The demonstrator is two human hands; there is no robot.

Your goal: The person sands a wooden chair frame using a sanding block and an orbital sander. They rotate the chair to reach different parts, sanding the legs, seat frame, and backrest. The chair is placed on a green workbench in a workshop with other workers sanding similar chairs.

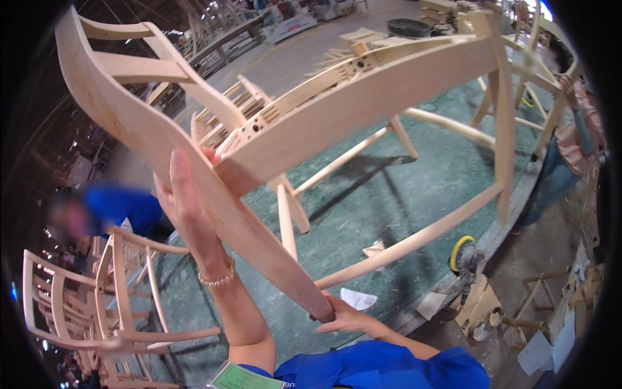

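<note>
A pale, unpainted wooden chair frame [363, 97] fills the middle, tilted over the green work surface. My left hand [191, 207] grips its curved back post beside the seat rail, with fingertips showing on the post's far side. Lower down, my right hand [350, 319] closes around the foot end of the same leg. A round stretcher [414, 243] runs from near that foot to a front leg [502, 129]. Metal fittings with dark holes show along the inner rail. Part of my left fingers is hidden by the post.
The green work surface [402, 194] carries a yellow-edged sander [463, 256] near its right edge and a white paper scrap [357, 299]. More chair frames [116, 279] stand at left by a person in blue [123, 207]. Another person [573, 139] handles a frame at right.
</note>
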